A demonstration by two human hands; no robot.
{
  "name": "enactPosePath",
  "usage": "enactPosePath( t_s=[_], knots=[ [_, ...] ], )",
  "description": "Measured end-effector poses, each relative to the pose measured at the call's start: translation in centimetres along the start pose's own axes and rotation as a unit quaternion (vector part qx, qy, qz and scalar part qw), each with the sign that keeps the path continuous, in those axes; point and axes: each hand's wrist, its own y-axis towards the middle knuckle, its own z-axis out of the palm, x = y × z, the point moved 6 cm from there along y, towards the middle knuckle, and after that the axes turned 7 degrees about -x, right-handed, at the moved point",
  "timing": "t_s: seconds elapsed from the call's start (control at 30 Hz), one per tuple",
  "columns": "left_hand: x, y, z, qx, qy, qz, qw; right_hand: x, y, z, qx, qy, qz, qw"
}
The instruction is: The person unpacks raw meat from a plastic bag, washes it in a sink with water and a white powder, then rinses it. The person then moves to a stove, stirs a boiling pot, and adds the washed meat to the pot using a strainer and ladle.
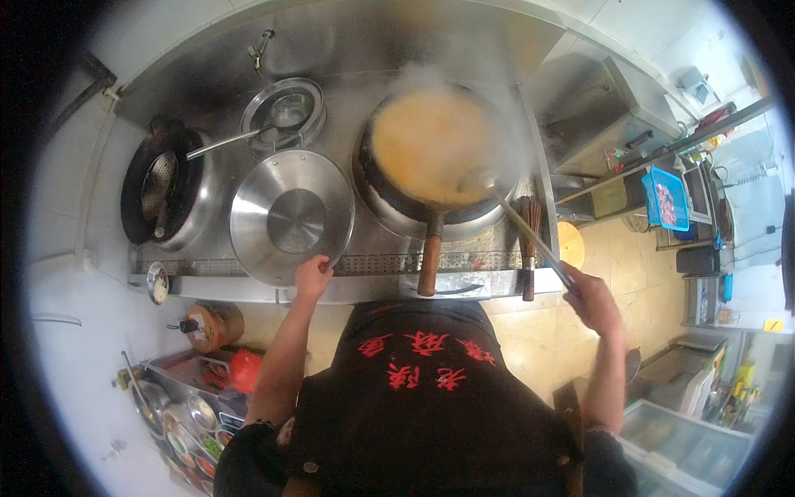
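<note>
My right hand [590, 301] is closed around the handle of a metal ladle [531, 236], its bowl in the near right part of the wok. The wooden-handled wok [428, 273] stands on the range and holds steaming yellowish-orange liquid [428, 143]. My left hand [313, 276] has its fingers on the near rim of a wide stainless steel basin [261, 223], left of the wok. Beside the wok's right side lies a bamboo wok brush [529, 248]. Steam partly veils the ladle's bowl and the wok's far side.
A black wok [133, 205] with a perforated strainer [158, 186] stands at the left. Behind the basin is a metal pot [248, 118] with a second ladle [227, 144] across it. A tap [261, 50] is on the back wall. Ingredient bowls [202, 413] stand lower left, a blue basket [652, 199] right.
</note>
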Motion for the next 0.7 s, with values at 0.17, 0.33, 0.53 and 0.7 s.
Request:
enactPosePath(
  t_s=[0.17,0.33,0.53,0.7],
  knots=[
    [0.6,0.1,0.5,0.005,-0.014,-0.025,1.0,-1.3,3.2,7.9,-0.009,-0.052,0.061,0.997],
    [0.1,-0.2,-0.1,-0.006,0.003,-0.022,1.0,-1.9,5.7,12.3,-0.022,-0.05,0.061,0.997],
    [1.0,-0.2,0.7,-0.016,-0.002,-0.018,1.0,-2.4,8.7,15.3,-0.078,-0.036,0.022,0.996],
    [0.1,-0.1,0.1,-0.012,0.006,-0.014,1.0,-4.1,11.1,16.3,-0.131,0.103,-0.062,0.984]
  ],
)
